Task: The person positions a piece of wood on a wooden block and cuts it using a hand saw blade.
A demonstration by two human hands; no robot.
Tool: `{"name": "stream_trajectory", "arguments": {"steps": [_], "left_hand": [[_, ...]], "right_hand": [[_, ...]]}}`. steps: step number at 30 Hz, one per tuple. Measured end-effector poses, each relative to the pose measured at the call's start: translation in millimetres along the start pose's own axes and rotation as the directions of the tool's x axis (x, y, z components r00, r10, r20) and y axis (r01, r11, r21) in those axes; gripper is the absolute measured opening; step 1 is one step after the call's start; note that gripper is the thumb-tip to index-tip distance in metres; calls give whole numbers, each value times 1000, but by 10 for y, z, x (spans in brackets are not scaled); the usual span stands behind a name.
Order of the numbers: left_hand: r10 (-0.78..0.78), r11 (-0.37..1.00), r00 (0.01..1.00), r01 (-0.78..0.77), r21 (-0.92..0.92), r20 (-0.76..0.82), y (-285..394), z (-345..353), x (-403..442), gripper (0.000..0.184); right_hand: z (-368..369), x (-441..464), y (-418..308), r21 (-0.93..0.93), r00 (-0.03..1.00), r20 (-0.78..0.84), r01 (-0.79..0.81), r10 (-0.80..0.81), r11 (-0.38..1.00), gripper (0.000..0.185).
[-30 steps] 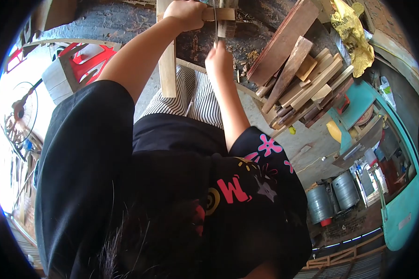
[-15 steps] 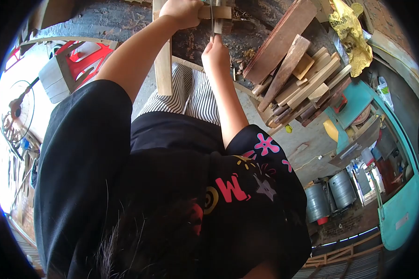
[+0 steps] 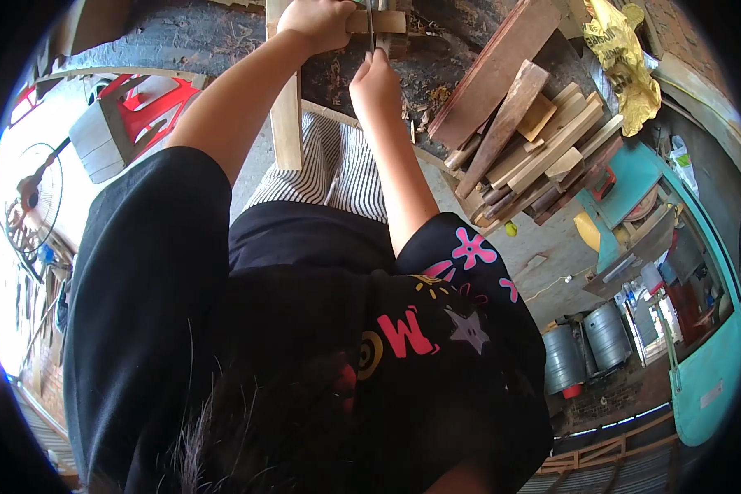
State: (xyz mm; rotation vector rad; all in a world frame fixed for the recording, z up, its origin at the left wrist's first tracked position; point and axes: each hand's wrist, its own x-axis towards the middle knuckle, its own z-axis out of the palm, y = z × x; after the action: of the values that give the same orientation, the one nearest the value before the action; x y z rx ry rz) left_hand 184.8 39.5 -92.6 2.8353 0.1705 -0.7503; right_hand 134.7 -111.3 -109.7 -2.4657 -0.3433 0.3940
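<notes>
At the top of the head view, my left hand (image 3: 316,25) is closed on a short light wood piece (image 3: 387,22) that lies crosswise on the dark work surface (image 3: 173,39). Just below and right of it, my right hand (image 3: 376,82) is closed on the lower end of a thin, upright-looking metal tool (image 3: 370,26), which crosses the short piece; its handle is hidden by my fingers. A longer pale plank (image 3: 287,123) extends from under my left hand past the near edge of the surface.
Stacked wood offcuts (image 3: 556,144) and a wide reddish board (image 3: 490,74) lie to the right, near a yellow plastic bag (image 3: 622,70). A red chair (image 3: 160,107) and a fan (image 3: 31,198) stand left. Metal drums (image 3: 561,358) and a teal cabinet (image 3: 712,375) are lower right.
My right hand has moved up and slightly left, closer to the short wood piece. My left hand keeps its hold, while it and the wood appear slightly further left.
</notes>
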Motion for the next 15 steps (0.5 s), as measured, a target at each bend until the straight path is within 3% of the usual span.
{"name": "stream_trajectory", "arguments": {"steps": [1, 3, 4, 5, 6, 8, 10, 11, 12, 13, 14, 15], "left_hand": [[10, 1000, 1000, -10, 4, -7, -5, 11, -6, 20], [25, 1000, 998, -24, 16, -50, -60, 213, 42, 19], [38, 999, 995, -36, 24, -93, -76, 280, 62, 19], [36, 999, 995, -34, 20, -95, -76, 286, 68, 19], [43, 999, 993, -41, 19, -113, -76, 290, 67, 18], [41, 999, 991, -39, 21, -129, -66, 215, 30, 18], [-4, 1000, 1000, 5, -26, 29, -12, -20, -7, 20], [0, 1000, 1000, 1, -23, 31, -7, -16, -3, 20], [-2, 1000, 1000, 3, -18, 25, -4, -9, 3, 20], [-6, 1000, 1000, 6, -15, 20, 3, -1, 2, 20], [-7, 1000, 1000, 8, -14, 21, 14, -8, -6, 20], [-10, 1000, 1000, 11, -8, 21, 26, -25, -15, 20]], "right_hand": [[-10, -54, 18, 3, 1000, -4, 0, 0, 1000, 20], [-129, -337, 65, 44, 908, 306, -313, 286, 949, 18], [-170, -557, 138, 89, 879, 345, -380, 329, 921, 14], [-104, -825, 318, 25, 936, 263, -247, 232, 969, 15], [-68, -1067, 433, -33, 952, 218, -214, 216, 976, 16], [-110, -1205, 471, -13, 956, 194, -220, 218, 975, 16], [-146, -946, 349, 31, 923, 268, -294, 275, 955, 15], [-128, -730, 274, 38, 931, 259, -274, 255, 961, 15], [-202, -462, 94, 31, 872, 358, -368, 334, 929, 15], [-133, -254, 58, 79, 910, 313, -310, 272, 947, 15], [-10, -124, 60, 52, 988, 101, -123, 117, 991, 14], [6, -105, 46, 65, 988, 96, -131, 125, 989, 14]]}}
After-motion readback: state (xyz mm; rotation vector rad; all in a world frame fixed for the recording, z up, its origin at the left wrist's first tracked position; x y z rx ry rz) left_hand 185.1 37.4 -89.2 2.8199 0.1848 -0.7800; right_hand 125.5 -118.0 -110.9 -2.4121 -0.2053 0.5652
